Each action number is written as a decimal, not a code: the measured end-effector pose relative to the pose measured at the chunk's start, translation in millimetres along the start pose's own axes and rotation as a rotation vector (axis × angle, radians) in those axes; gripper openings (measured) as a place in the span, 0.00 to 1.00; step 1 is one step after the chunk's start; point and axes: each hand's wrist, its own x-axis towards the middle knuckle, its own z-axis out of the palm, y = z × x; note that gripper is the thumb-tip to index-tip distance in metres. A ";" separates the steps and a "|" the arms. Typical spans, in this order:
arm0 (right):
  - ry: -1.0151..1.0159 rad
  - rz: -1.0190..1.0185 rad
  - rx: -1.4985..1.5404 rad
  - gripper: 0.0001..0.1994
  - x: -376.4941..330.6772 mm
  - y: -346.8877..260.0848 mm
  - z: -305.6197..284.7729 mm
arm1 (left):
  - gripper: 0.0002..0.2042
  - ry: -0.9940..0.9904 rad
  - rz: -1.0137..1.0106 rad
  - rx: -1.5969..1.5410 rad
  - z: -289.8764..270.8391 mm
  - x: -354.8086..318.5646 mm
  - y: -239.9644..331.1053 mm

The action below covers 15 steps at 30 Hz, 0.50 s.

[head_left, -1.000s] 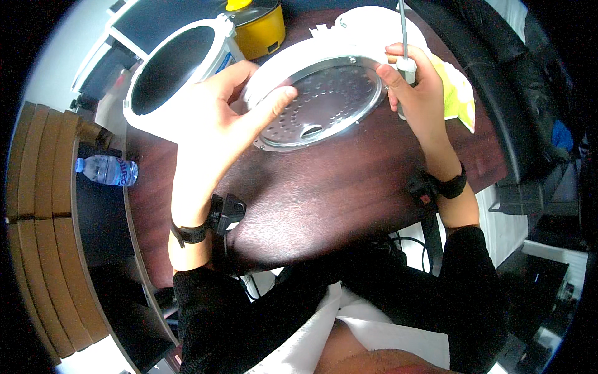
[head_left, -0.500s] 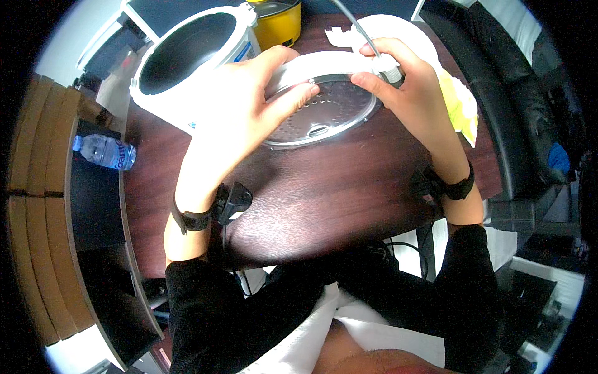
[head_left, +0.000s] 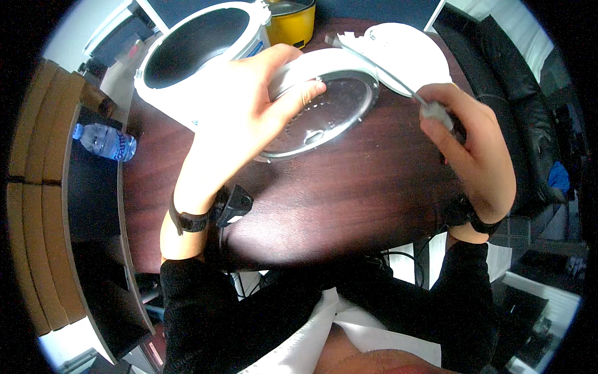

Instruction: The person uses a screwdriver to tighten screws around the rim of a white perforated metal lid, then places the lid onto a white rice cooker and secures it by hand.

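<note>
While the left hand [head_left: 246, 103] grips a lid [head_left: 333, 109], the right [head_left: 478, 140] holds a tool [head_left: 435, 113] pointing forward-left.

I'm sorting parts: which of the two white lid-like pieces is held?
The piece with the metal plate, in the left hand; the other piece lies farther right on the table.

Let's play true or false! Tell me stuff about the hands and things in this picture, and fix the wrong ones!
1. The left hand holds the white lid. True.
2. The right hand is empty. False: it holds a screwdriver-like tool.
3. The white cooker is open on top. True.
4. The pot behind it is green. False: the pot is yellow.
5. The bottle has a blue cap. True.
</note>
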 end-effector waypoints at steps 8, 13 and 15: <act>-0.202 -0.102 -0.040 0.15 -6.3 4.2 0.6 | 0.16 0.037 0.035 0.030 2.3 -0.4 -7.3; -0.165 -0.102 -0.062 0.13 -4.9 3.0 5.2 | 0.16 0.016 0.023 0.042 0.8 -0.5 -6.4; -0.158 -0.102 -0.094 0.13 -5.0 2.1 6.3 | 0.16 0.015 0.003 0.013 1.9 -0.8 -6.9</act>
